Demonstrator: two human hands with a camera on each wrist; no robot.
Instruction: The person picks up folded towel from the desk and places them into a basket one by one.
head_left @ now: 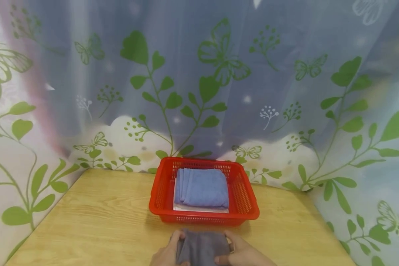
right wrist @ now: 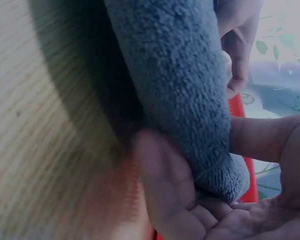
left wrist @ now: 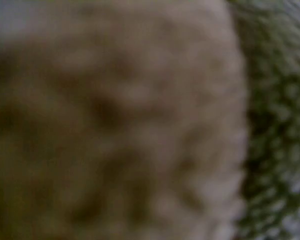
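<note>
Both hands grip a folded dark grey towel [head_left: 203,245] at the front edge of the head view. My left hand [head_left: 167,251] holds its left side, and my right hand [head_left: 244,253] holds the right side. In the right wrist view the thick fold of the grey towel [right wrist: 175,75] lies between the thumb and curled fingers of my right hand [right wrist: 175,195]. The towel is lifted over the wooden table, with a shadow below. Just beyond it, a red basket [head_left: 204,218] holds a folded blue towel [head_left: 204,188] on top of white cloth [head_left: 199,211]. The left wrist view is blurred.
The wooden table [head_left: 113,207] runs back to a curtain [head_left: 186,92] printed with green leaves and butterflies. More of this fabric closes in the left and right sides. The basket stands near the table's back edge.
</note>
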